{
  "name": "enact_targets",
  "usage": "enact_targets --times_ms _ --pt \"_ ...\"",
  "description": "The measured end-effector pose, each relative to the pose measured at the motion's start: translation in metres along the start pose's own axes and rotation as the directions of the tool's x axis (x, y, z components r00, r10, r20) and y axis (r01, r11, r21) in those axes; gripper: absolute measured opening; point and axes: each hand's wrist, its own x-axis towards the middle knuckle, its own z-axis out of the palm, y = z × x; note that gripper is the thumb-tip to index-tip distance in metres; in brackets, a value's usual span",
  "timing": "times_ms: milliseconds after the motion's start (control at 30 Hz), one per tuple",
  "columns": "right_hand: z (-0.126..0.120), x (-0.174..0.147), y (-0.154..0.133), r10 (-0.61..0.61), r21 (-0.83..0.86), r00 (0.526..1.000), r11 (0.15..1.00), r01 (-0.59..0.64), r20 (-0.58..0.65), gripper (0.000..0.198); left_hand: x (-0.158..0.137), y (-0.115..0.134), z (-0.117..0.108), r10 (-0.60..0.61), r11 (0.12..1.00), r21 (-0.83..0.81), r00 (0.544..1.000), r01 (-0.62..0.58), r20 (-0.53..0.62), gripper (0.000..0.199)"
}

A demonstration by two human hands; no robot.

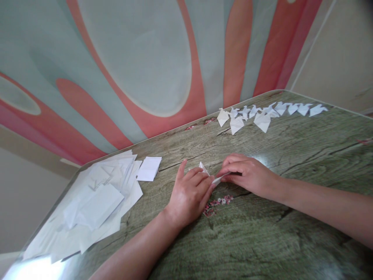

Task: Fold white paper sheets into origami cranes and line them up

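**Folded paper on desk, under both hands**

The paper, white and folded, sits near the middle of the desk, just beyond a flower print. The left hand lies over it, palm down, covering much of it; whether its thumb and fingers close on the piece cannot be told. The right hand is narrowed to a pinch on a slim section at the right. A pointed tip shows beyond the left fingers.

Handling, as judged: very light, thin and pliable, stiffer where layers stack. It should slide easily on the smooth top, and it could crease or tear if pulled. Best hold: flat layered edges, between fingertip and thumb; the tip should not be squeezed.

Also noted: a pile and a separate sheet to the left; folded figures near the far edge, right.
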Motion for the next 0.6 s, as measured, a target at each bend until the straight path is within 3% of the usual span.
enact_targets --times_ms 600 --pt "-0.0027 0.0022 0.002 -0.03 -0.026 0.999 0.999 0.029 -0.02 0.01 0.0 -0.0044 -0.002 0.01 1.0 0.01 1.0 -0.01 0.018 0.021"
